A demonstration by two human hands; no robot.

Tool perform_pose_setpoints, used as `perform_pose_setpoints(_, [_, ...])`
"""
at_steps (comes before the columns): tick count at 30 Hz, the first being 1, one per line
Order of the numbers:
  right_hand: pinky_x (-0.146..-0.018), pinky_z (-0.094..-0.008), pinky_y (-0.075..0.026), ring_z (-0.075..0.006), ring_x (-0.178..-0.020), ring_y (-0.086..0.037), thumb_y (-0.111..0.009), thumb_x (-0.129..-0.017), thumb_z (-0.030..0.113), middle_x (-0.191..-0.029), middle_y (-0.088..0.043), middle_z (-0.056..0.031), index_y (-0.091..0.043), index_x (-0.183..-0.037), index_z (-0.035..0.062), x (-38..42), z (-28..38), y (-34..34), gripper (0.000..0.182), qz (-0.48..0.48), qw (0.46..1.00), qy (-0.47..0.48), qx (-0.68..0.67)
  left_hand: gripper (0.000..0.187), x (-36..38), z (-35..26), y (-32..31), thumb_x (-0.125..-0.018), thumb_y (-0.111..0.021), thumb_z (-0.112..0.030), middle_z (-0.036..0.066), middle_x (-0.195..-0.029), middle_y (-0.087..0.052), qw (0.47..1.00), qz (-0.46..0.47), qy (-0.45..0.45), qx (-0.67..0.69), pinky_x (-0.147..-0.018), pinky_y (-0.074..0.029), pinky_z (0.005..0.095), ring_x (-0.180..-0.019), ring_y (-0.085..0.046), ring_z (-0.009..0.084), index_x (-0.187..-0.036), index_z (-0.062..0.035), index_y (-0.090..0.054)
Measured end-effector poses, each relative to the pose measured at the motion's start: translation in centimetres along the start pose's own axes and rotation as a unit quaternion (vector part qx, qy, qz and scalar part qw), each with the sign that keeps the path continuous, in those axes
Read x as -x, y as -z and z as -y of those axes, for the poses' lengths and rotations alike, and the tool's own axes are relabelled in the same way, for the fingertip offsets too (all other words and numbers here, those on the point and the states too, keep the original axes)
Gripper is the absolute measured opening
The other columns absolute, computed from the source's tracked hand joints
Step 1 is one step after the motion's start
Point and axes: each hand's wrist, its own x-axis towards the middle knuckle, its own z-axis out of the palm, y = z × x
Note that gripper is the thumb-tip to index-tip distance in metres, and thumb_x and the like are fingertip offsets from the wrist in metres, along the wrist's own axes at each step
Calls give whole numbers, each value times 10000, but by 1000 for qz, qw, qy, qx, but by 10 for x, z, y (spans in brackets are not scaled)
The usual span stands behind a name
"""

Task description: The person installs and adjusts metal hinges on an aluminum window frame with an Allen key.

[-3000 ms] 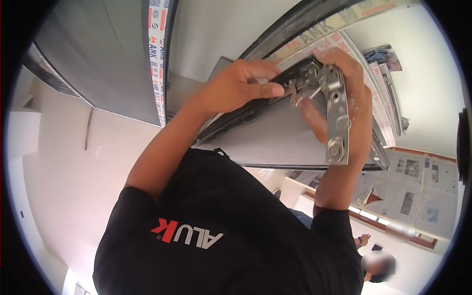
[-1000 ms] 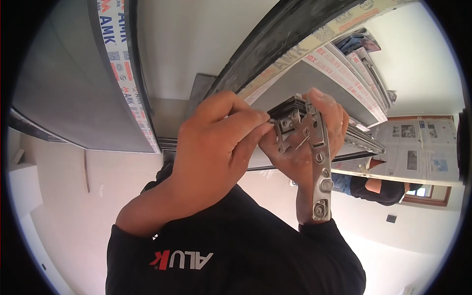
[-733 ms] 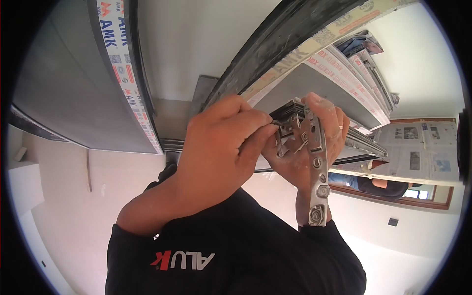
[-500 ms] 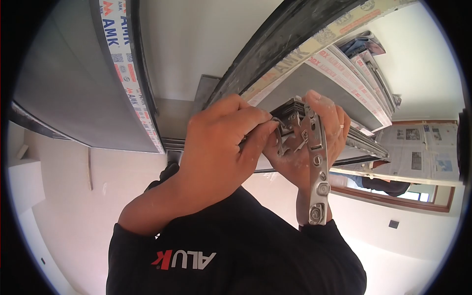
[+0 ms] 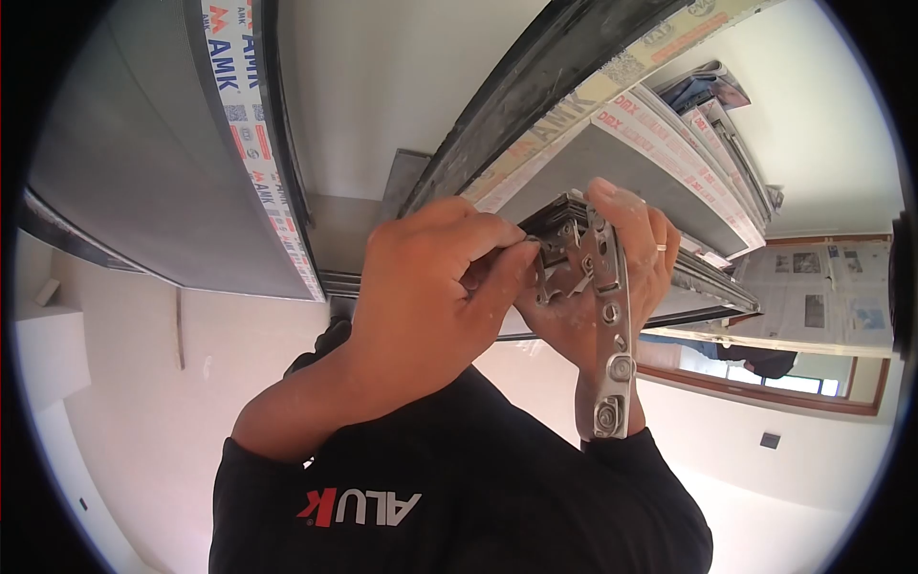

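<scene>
A metal window hinge (image 5: 609, 316) with a long arm, rivets and folded links is held up in front of my chest. My right hand (image 5: 643, 239) wraps around its upper body from behind, with the thumb at the top end and a ring on one finger. The long arm hangs down across my right wrist. From the left, my left hand (image 5: 430, 287) pinches with thumb and index finger at a small curved link (image 5: 543, 277) on the hinge's side. The fingertips partly hide what they grip there.
Dark frames with AMK-printed tape (image 5: 251, 143) stand at the left, and another taped frame (image 5: 564, 105) slants across the top. Taped panels and folded paper (image 5: 708, 86) lie at the upper right. A person (image 5: 765, 362) in dark clothing is partly visible beyond a wooden-framed opening (image 5: 755, 387).
Both hands keep their hold. The hinge's long arm has shifted slightly left at its lower end. The surroundings have shifted slightly with the camera.
</scene>
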Motion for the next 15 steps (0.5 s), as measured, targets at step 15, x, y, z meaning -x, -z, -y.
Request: perform_pose_setpoints(15, [-865,-441,-373,-297,-889,-577,-838,-623,258,-973,-620,-74,-543,-1379,175,2,-4,4,815,43,999,20,14,143,-14,-15,6,-907,-722,-87,145,-667,-621,993,65,14,-95,-507,-414,348,-563,-621,225,-846,42,-703])
